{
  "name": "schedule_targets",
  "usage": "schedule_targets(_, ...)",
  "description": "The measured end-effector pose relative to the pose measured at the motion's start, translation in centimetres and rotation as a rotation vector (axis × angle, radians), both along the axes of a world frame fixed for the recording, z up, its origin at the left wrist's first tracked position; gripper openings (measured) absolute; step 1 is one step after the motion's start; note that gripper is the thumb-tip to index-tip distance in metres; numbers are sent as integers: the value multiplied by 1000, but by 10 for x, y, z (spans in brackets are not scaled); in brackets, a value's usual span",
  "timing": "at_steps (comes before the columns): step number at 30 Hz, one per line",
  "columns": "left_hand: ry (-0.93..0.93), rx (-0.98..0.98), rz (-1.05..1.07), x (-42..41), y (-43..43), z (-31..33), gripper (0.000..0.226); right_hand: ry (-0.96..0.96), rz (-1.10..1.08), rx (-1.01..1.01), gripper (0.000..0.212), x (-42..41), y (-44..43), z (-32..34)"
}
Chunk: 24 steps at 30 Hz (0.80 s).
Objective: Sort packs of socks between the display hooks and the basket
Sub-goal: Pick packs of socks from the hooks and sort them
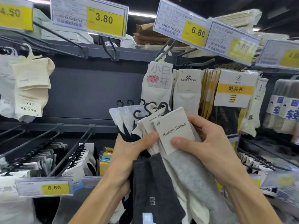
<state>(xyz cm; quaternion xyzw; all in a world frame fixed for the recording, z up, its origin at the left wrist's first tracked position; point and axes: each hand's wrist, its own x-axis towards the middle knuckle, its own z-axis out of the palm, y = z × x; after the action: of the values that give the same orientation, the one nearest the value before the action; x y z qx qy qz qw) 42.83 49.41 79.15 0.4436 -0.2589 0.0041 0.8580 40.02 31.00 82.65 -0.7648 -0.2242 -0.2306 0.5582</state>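
1. Dark metal shelving [97, 88] fills the background; display hooks [68, 36] at 11 o'clock stand bare.
2. Fanned sock packs [155, 143] sit at centre, clear of the hooks.
3. Left hand [129, 152] grip closed around the bundle.
4. Right hand [210, 143] grip pinches the front "Kunao Socks" card [175, 128].

the front card [175, 130] of the sock packs held at centre reads "kunao socks". at 12 o'clock a yellow price tag [104, 18] reads "3.80"; at 1 o'clock another tag [195, 32] reads "6.80". at 8 o'clock a shelf tag [54, 188] reads "6.80", and at 10 o'clock a tag [11, 12] reads "4.50". a hanging white pack [189, 80] at 1 o'clock reads "kunao socks", with "35" handwritten. a cream pack [28, 109] at 9 o'clock shows "kunao" upside down.
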Motion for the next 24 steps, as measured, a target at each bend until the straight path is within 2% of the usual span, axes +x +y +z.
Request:
schedule_targets(7, -4, 14, -21, 6, 2, -4, 56, 21, 71, 122, 31, -1, -2, -1)
schedule_targets(10, 24, 16, -15, 8, 4, -6, 50, 32, 129, 263, 32, 1, -1, -4)
schedule_targets(13, 26, 47, 53, 11, 3, -7, 48, -50, 38, 307, 28, 0, 2, -5)
schedule_targets(16, 68, 23, 168, 14, 2, -9, 53, -143, -92, 194, 28, -5, 6, -2)
schedule_targets(18, 82, 5, 197, 14, 2, -11, 46, -258, -237, 119, 29, -13, 8, 0)
schedule_targets(21, 64, 2, 261, 11, -2, -10, 32, -618, -640, -180, 36, -23, 18, 0)
schedule_targets(22, 43, 7, 289, 9, -4, -9, 31, -692, -709, -293, 40, -24, 24, -2)
schedule_targets(24, -15, 15, 305, 4, -8, -6, 35, -698, -730, -479, 43, -21, 36, -8)
